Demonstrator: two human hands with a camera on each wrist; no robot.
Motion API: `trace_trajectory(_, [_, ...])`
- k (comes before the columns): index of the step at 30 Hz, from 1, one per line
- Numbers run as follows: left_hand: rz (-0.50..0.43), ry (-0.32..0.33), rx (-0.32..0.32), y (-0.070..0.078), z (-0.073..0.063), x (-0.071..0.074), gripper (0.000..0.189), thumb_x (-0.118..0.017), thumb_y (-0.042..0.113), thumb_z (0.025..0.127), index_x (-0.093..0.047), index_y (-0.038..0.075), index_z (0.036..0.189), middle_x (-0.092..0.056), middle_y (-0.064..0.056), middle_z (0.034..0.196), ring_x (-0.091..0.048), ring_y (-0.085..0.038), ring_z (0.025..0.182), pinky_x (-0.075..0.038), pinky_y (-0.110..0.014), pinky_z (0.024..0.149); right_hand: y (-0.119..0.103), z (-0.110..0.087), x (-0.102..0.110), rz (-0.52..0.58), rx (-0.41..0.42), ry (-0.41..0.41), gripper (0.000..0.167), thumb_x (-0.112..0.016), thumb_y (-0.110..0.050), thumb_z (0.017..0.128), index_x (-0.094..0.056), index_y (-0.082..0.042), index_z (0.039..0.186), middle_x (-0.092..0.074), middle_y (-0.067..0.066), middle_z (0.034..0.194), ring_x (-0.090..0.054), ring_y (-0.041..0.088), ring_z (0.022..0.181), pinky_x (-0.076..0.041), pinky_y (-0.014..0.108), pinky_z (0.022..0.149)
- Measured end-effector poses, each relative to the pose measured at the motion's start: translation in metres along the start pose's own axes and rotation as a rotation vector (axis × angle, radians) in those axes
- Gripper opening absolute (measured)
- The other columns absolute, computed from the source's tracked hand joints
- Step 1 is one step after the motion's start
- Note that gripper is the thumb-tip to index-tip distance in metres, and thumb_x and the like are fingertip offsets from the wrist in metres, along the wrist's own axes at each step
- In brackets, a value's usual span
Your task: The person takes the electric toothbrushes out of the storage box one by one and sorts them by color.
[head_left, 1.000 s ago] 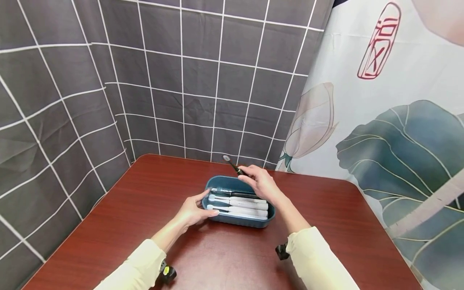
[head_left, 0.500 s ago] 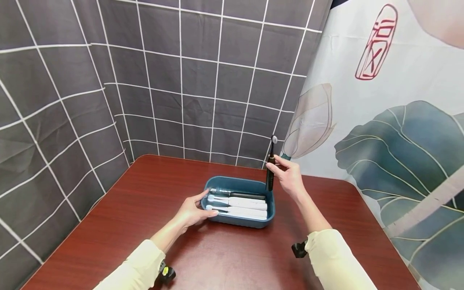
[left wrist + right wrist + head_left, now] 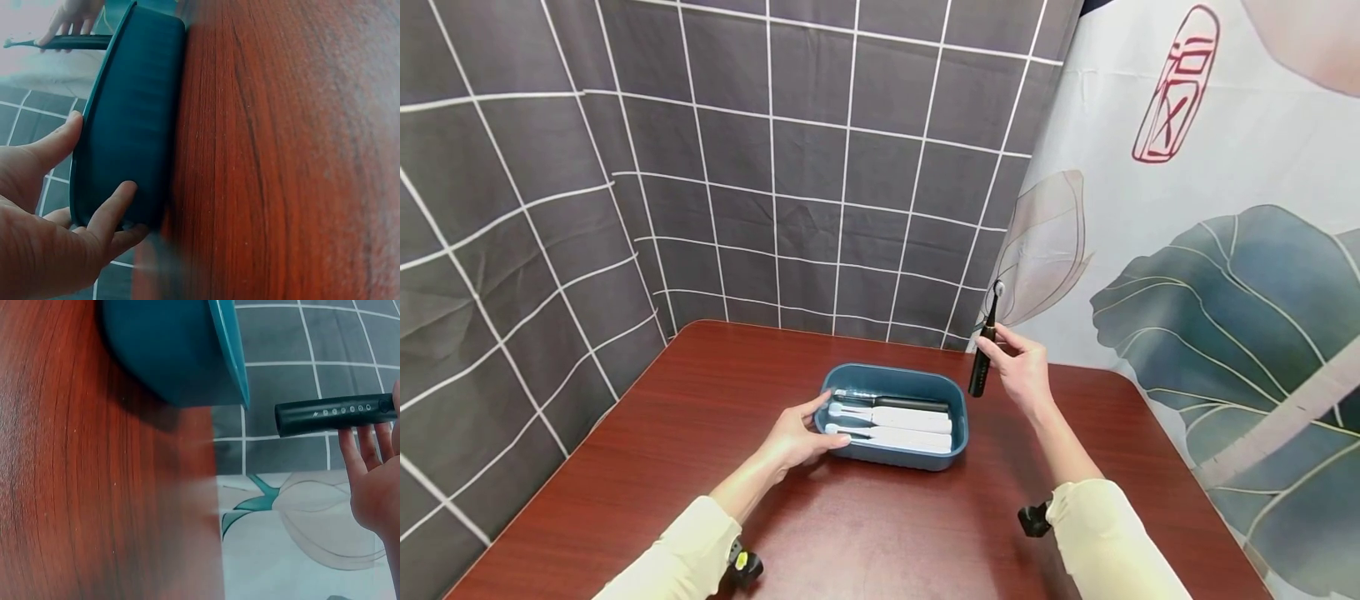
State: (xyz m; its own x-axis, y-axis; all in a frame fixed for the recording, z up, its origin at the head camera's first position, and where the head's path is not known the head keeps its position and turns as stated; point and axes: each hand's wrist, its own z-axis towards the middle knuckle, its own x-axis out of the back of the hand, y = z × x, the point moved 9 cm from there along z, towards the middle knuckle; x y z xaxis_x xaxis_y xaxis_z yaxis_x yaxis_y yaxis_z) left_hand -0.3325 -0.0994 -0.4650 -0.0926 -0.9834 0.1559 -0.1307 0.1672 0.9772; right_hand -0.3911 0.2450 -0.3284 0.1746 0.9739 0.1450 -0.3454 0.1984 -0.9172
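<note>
Beside the right end of a blue tray (image 3: 887,457), a slightly tilted black toothbrush (image 3: 980,373) is pinched between thumb and fingers of the right hand (image 3: 1027,368); probably light, stiff and smooth, it suits a mid-handle hold. The left hand (image 3: 795,438) grips the tray's other end. Red-brown table (image 3: 880,533) below; grey gridded cloth (image 3: 808,158) behind.

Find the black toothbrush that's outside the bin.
In the head view, the black toothbrush is held in the right hand, just right of the blue bin, not touching it.
</note>
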Motion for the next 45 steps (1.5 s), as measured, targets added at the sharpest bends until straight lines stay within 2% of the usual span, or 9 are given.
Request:
trace_trajectory(5, [-0.012,-0.007,-0.004,-0.001,0.001,-0.001,0.092,-0.091,0.012,0.073,-0.045,0.016,0.153,-0.062,-0.022,0.130,-0.065,-0.016,0.077,-0.057,-0.034,0.068,0.028,0.011,0.014,0.020,0.008,0.068,0.045,-0.077,-0.009,0.090,-0.064,0.003,0.131,-0.070,-0.009,0.091,-0.067,-0.001,0.077,-0.056,0.020,0.069])
trace_trajectory(11, [-0.026,-0.007,-0.007,0.000,0.000,0.000,0.092,-0.091,0.009,0.073,-0.045,0.016,0.153,-0.064,-0.020,0.127,-0.065,-0.016,0.076,-0.057,-0.034,0.067,0.037,0.010,0.028,0.017,0.031,0.158,0.043,-0.078,-0.015,0.089,-0.067,0.002,0.128,-0.071,-0.005,0.092,-0.068,0.001,0.073,-0.057,0.021,0.067])
trace_trajectory(19, [-0.037,-0.006,-0.014,-0.001,0.001,0.000,0.092,-0.091,0.010,0.073,-0.045,0.015,0.152,-0.064,-0.020,0.126,-0.065,-0.015,0.075,-0.055,-0.031,0.063,0.046,0.009,0.042,0.040,-0.028,0.206,0.041,-0.079,-0.013,0.088,-0.069,-0.002,0.126,-0.070,-0.004,0.093,-0.069,0.002,0.075,-0.057,0.022,0.071])
trace_trajectory(27, [-0.025,-0.004,-0.003,-0.001,0.000,0.001,0.093,-0.092,0.012,0.072,-0.046,0.014,0.152,-0.062,-0.022,0.131,-0.066,-0.017,0.082,-0.057,-0.032,0.067,0.031,-0.002,0.046,0.033,-0.008,0.236,0.038,-0.076,-0.004,0.089,-0.067,0.007,0.124,-0.069,-0.001,0.090,-0.068,0.001,0.079,-0.056,0.019,0.072])
trace_trajectory(33, [-0.031,0.002,0.002,-0.001,0.000,0.002,0.091,-0.091,0.010,0.073,-0.046,0.015,0.152,-0.061,-0.023,0.132,-0.065,-0.017,0.082,-0.057,-0.033,0.068,0.054,0.004,0.054,0.088,0.013,0.289,0.038,-0.079,-0.006,0.086,-0.070,0.004,0.122,-0.071,-0.001,0.090,-0.068,0.000,0.080,-0.054,0.015,0.071])
trace_trajectory(41, [-0.032,0.005,-0.001,-0.001,0.001,0.002,0.091,-0.091,0.008,0.073,-0.046,0.014,0.152,-0.059,-0.024,0.135,-0.065,-0.017,0.084,-0.056,-0.030,0.067,0.079,0.004,0.064,-0.007,0.003,0.366,0.041,-0.080,-0.011,0.086,-0.070,0.002,0.123,-0.067,-0.016,0.084,-0.066,-0.005,0.078,-0.052,0.011,0.069])
trace_trajectory(45, [-0.035,0.000,-0.003,-0.001,0.002,0.002,0.091,-0.091,0.009,0.073,-0.046,0.014,0.152,-0.059,-0.024,0.135,-0.065,-0.017,0.082,-0.056,-0.029,0.066,0.085,0.002,0.065,-0.030,-0.018,0.379,0.041,-0.081,-0.013,0.086,-0.071,0.001,0.122,-0.067,-0.013,0.086,-0.064,-0.005,0.077,-0.052,0.011,0.070])
